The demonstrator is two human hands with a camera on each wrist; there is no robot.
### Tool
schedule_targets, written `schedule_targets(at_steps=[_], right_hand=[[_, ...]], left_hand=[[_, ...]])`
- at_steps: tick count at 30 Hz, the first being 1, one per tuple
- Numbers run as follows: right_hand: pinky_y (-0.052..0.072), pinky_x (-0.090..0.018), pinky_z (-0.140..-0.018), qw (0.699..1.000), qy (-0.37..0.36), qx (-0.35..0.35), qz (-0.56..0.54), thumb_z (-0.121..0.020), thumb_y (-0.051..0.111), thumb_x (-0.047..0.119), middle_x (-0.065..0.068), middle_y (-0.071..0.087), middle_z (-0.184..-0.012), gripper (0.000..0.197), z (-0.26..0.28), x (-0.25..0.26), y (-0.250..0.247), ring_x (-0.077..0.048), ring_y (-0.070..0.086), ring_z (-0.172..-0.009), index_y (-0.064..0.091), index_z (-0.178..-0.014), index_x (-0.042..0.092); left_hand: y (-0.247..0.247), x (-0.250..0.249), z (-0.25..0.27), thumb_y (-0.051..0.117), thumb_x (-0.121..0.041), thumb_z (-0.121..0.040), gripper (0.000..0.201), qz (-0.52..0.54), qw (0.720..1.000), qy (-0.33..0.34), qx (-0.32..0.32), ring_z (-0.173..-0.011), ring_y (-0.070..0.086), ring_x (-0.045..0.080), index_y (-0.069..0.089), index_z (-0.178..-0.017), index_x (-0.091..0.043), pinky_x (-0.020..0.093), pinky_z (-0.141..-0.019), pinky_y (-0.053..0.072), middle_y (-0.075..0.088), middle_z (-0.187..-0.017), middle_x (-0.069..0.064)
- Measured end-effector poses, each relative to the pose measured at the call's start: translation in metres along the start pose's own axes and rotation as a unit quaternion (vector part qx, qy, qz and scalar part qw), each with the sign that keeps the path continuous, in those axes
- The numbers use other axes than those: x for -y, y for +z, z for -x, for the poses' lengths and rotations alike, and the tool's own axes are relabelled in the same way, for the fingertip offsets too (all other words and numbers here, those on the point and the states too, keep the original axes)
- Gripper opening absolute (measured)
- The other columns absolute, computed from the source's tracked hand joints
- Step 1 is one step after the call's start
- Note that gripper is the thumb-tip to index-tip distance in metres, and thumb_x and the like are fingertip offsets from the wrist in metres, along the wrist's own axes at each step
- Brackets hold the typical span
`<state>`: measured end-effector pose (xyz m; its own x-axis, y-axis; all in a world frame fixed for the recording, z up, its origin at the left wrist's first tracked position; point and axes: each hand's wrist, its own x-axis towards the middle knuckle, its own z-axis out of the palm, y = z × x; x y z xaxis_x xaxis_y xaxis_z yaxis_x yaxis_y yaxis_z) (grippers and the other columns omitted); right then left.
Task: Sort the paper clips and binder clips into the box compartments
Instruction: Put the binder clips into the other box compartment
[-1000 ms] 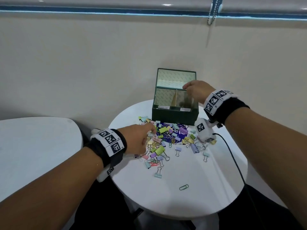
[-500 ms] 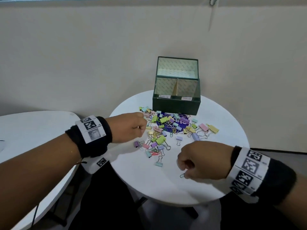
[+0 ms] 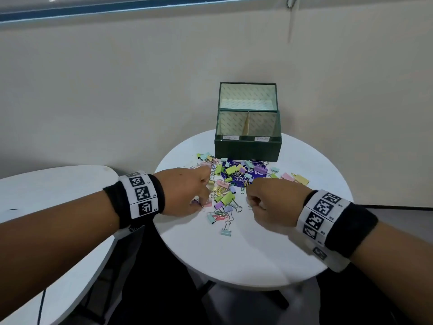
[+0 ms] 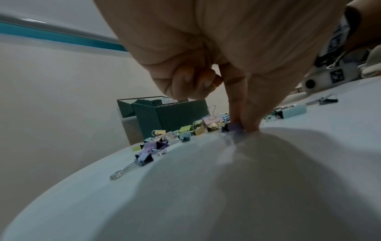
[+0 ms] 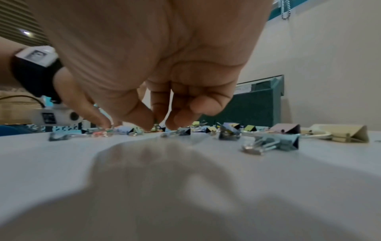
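A dark green box [image 3: 248, 147] stands open at the back of the round white table [image 3: 234, 256], its lid upright and a divider making two labelled compartments. Before it lies a pile of pastel binder clips and paper clips [image 3: 234, 179]. My left hand [image 3: 202, 204] is down at the pile's left front edge, thumb and forefinger pinching a purple binder clip [image 4: 235, 126] that sits on the table. My right hand [image 3: 251, 205] is curled at the pile's right front, its thumb and forefinger tips [image 5: 144, 120] closed on a small paper clip [image 5: 156, 125], mostly hidden.
A lone teal binder clip [image 3: 226, 231] lies nearest me. Pink and yellow binder clips [image 3: 296, 178] lie out to the right. A second white table [image 3: 46, 191] adjoins on the left. The wall is close behind the box.
My right hand came down from the box to the lone green paper clip at the table's front, then moved up to the pile; that clip is gone from there. My left hand lowered onto the purple clip.
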<state>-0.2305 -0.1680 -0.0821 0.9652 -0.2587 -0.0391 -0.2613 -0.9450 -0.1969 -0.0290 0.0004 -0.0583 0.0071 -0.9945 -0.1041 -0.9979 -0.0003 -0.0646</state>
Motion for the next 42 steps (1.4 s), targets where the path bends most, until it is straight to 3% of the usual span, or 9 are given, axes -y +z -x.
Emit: schedule_targets(at_steps=[6, 10, 16, 20, 24, 27, 32, 37, 42], right_hand=[[0.047, -0.028, -0.062, 0.999, 0.013, -0.042, -0.005, -0.082, 0.048, 0.025, 0.007, 0.058, -0.082, 0.006, -0.008, -0.007, 0.0, -0.017, 0.057, -0.072, 0.047, -0.077, 0.024], [0.042, -0.028, -0.06, 0.998, 0.011, -0.055, -0.014, -0.082, 0.052, 0.023, 0.007, 0.057, -0.084, 0.006, -0.01, -0.009, -0.002, -0.02, 0.056, -0.073, 0.048, -0.078, 0.022], [0.037, -0.028, -0.058, 0.998, 0.006, -0.059, -0.018, -0.084, 0.052, 0.023, 0.005, 0.058, -0.085, 0.006, -0.009, -0.01, -0.002, -0.021, 0.056, -0.076, 0.049, -0.079, 0.021], [0.035, -0.028, -0.058, 0.998, 0.005, -0.058, -0.02, -0.084, 0.052, 0.022, 0.006, 0.057, -0.085, 0.006, -0.01, -0.01, -0.001, -0.02, 0.055, -0.075, 0.049, -0.079, 0.021], [0.035, -0.028, -0.059, 0.998, 0.003, -0.051, -0.019, -0.084, 0.052, 0.023, 0.007, 0.056, -0.083, 0.01, -0.011, -0.011, -0.001, -0.019, 0.053, -0.073, 0.046, -0.077, 0.024], [0.036, -0.028, -0.057, 0.999, 0.01, -0.043, -0.019, -0.084, 0.051, 0.022, 0.005, 0.059, -0.079, 0.012, -0.011, -0.011, -0.001, -0.019, 0.054, -0.071, 0.044, -0.075, 0.024], [0.041, -0.029, -0.058, 0.999, 0.006, -0.037, -0.036, -0.086, 0.048, 0.019, 0.003, 0.059, -0.074, 0.012, -0.011, -0.009, -0.002, -0.021, 0.055, -0.07, 0.043, -0.077, 0.025], [0.052, -0.034, -0.07, 0.997, -0.008, -0.042, -0.061, -0.094, 0.043, 0.016, 0.003, 0.068, -0.088, 0.023, -0.008, -0.007, -0.006, -0.023, 0.06, -0.077, 0.052, -0.109, 0.031], [0.05, -0.032, -0.07, 0.997, -0.022, -0.04, -0.065, -0.093, 0.046, 0.016, 0.004, 0.069, -0.09, 0.016, -0.009, -0.008, -0.006, -0.022, 0.059, -0.079, 0.057, -0.098, 0.026]], left_hand=[[-0.005, 0.005, -0.003, 0.073, -0.03, -0.079, 0.008, 0.16, 0.985, -0.06, -0.003, -0.074, 0.047, 0.002, 0.071, -0.082, -0.037, 0.022, -0.069, 0.044, 0.037, -0.093, -0.015], [-0.023, 0.016, -0.009, 0.08, -0.026, -0.072, 0.013, 0.334, 0.933, -0.13, 0.026, -0.081, 0.055, 0.013, 0.072, -0.071, -0.036, 0.032, -0.08, 0.045, 0.057, -0.093, -0.003], [-0.026, 0.035, -0.007, 0.079, -0.037, -0.053, 0.022, 0.517, 0.824, -0.229, -0.024, -0.073, 0.054, 0.01, 0.07, -0.063, -0.02, 0.029, -0.061, 0.032, 0.069, -0.077, 0.0], [-0.019, 0.044, -0.008, 0.08, -0.032, -0.065, 0.021, 0.544, 0.771, -0.316, -0.094, -0.059, 0.039, 0.009, 0.062, -0.058, -0.022, 0.028, -0.056, 0.026, 0.059, -0.062, -0.011], [-0.011, 0.044, -0.01, 0.072, -0.013, -0.086, 0.023, 0.586, 0.72, -0.352, -0.117, -0.058, 0.034, 0.014, 0.057, -0.068, -0.013, 0.026, -0.052, 0.028, 0.046, -0.068, 0.004], [-0.009, 0.038, -0.01, 0.056, -0.008, -0.095, 0.02, 0.663, 0.656, -0.35, -0.088, -0.052, 0.034, 0.013, 0.05, -0.076, -0.012, 0.021, -0.044, 0.03, 0.044, -0.08, 0.012], [-0.007, 0.026, -0.008, 0.053, -0.009, -0.101, 0.002, 0.714, 0.627, -0.309, -0.039, -0.052, 0.046, 0.01, 0.054, -0.103, -0.008, 0.017, -0.043, 0.04, 0.071, -0.091, 0.014], [-0.011, 0.008, -0.011, 0.049, -0.003, -0.101, 0.02, 0.778, 0.567, -0.27, -0.032, -0.089, 0.075, 0.021, 0.063, -0.114, 0.0, 0.021, -0.063, 0.061, 0.071, -0.113, 0.021], [-0.013, -0.013, -0.019, 0.042, 0.003, -0.101, 0.027, 0.81, 0.537, -0.234, -0.029, -0.105, 0.071, 0.028, 0.063, -0.119, 0.005, 0.027, -0.077, 0.06, 0.069, -0.116, 0.024]])
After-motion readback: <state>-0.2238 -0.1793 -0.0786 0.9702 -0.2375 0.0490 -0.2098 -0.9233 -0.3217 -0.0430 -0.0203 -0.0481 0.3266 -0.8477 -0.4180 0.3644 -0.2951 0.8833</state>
